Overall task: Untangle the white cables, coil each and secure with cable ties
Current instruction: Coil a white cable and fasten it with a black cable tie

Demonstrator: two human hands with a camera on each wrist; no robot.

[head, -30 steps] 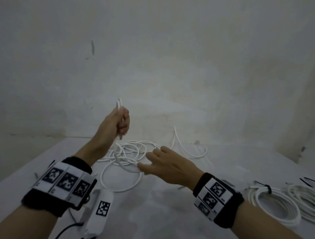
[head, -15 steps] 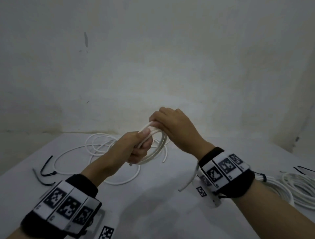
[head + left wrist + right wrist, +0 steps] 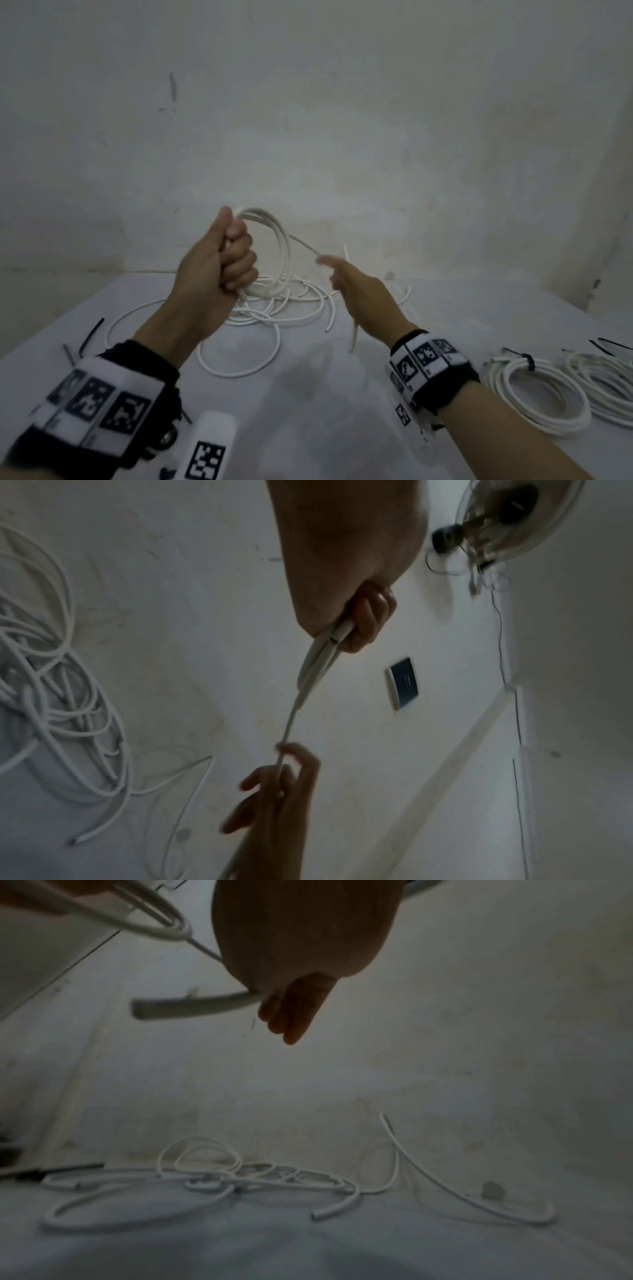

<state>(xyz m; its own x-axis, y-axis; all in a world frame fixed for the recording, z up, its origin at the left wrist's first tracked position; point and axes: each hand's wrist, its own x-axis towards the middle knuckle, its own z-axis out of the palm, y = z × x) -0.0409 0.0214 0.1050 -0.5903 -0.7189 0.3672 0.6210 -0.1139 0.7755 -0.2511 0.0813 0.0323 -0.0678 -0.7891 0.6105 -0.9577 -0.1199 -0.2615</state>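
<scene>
Fisted around a few raised loops of white cable (image 3: 274, 246), the left hand (image 3: 219, 267) holds them above the table (image 3: 342, 394), the right hand (image 3: 363, 294) pinching its free strand just beside, and the tangled cables (image 3: 274, 308) lying beyond.

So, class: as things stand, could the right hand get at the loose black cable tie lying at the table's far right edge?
Probably yes. The right hand is busy feeding the white cable, but nothing stands between it and the black cable tie beyond the tied coils.
</scene>
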